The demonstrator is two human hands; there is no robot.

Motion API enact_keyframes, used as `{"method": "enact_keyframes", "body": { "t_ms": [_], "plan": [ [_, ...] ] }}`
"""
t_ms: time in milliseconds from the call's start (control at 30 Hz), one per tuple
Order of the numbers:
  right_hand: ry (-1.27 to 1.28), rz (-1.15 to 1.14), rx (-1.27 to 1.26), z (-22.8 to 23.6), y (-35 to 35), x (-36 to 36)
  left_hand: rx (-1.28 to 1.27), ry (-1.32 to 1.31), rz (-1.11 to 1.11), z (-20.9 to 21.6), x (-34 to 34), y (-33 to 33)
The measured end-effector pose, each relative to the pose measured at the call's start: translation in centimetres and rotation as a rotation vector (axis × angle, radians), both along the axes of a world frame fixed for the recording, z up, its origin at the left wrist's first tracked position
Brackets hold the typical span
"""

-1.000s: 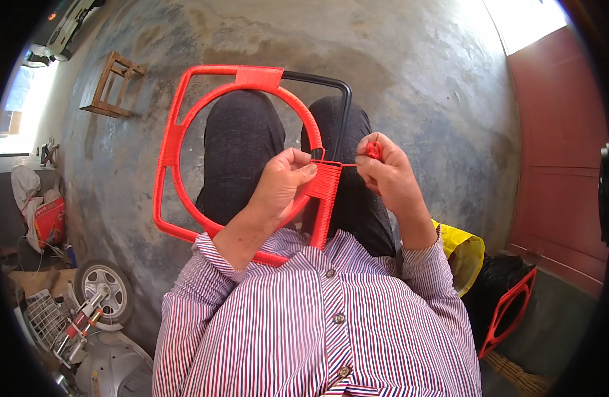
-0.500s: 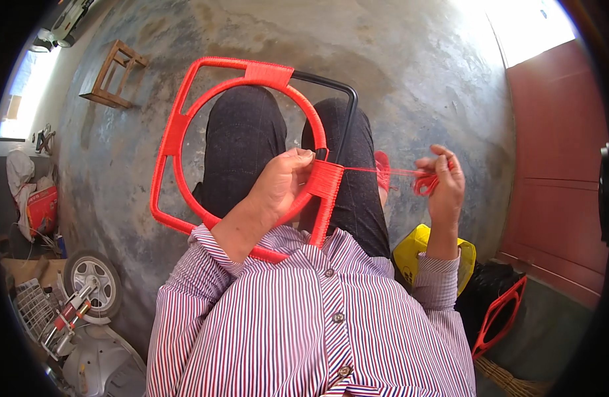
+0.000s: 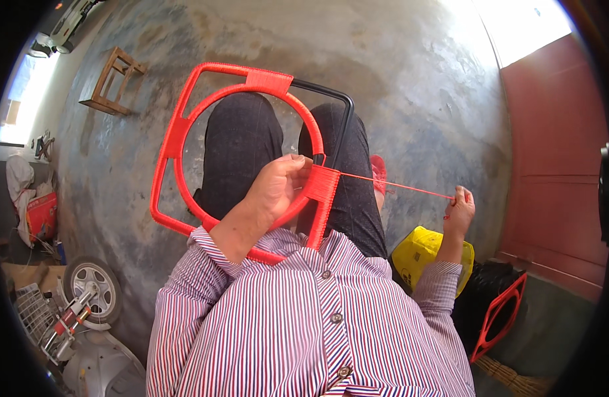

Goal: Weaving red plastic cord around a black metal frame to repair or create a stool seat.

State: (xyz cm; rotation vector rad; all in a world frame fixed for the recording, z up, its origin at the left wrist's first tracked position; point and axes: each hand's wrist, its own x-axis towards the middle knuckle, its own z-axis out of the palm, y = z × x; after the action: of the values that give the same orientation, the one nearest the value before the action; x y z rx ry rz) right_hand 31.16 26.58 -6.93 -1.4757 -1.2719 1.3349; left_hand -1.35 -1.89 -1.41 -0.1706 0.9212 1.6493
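Observation:
A square frame with an inner ring (image 3: 178,132), wrapped in red cord except for a bare black corner (image 3: 337,106), rests on my lap over my dark trousers. My left hand (image 3: 278,188) grips the ring where it meets the wrapped crossbar (image 3: 323,192). A taut red cord (image 3: 397,186) runs from that bar out to the right. My right hand (image 3: 460,212) pinches the cord's far end, arm stretched out sideways.
A yellow container (image 3: 420,255) sits by my right elbow, with a second red frame (image 3: 499,311) leaning beyond it. A small wooden stool (image 3: 112,79) stands on the concrete floor at upper left. A wheel (image 3: 89,284) and scooter parts lie at lower left. A dark red wall (image 3: 556,152) is on the right.
My right hand has drawn the red cord away from the frame, out to the right and down, pulling it taut. The left hand has stayed on the frame.

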Motion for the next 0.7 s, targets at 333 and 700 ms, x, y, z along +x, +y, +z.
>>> {"method": "enact_keyframes", "body": {
  "t_ms": [333, 700],
  "plan": [
    [0.001, 1.008, 0.025, 7.9, -10.6, -11.2, -0.07, -0.029, 0.0, 1.6, 0.5, 0.9],
    [-0.567, 1.338, 0.437, 7.7, -12.3, -19.6, -0.028, -0.092, -0.121, 2.4, 0.6, 0.4]
  ]
}}
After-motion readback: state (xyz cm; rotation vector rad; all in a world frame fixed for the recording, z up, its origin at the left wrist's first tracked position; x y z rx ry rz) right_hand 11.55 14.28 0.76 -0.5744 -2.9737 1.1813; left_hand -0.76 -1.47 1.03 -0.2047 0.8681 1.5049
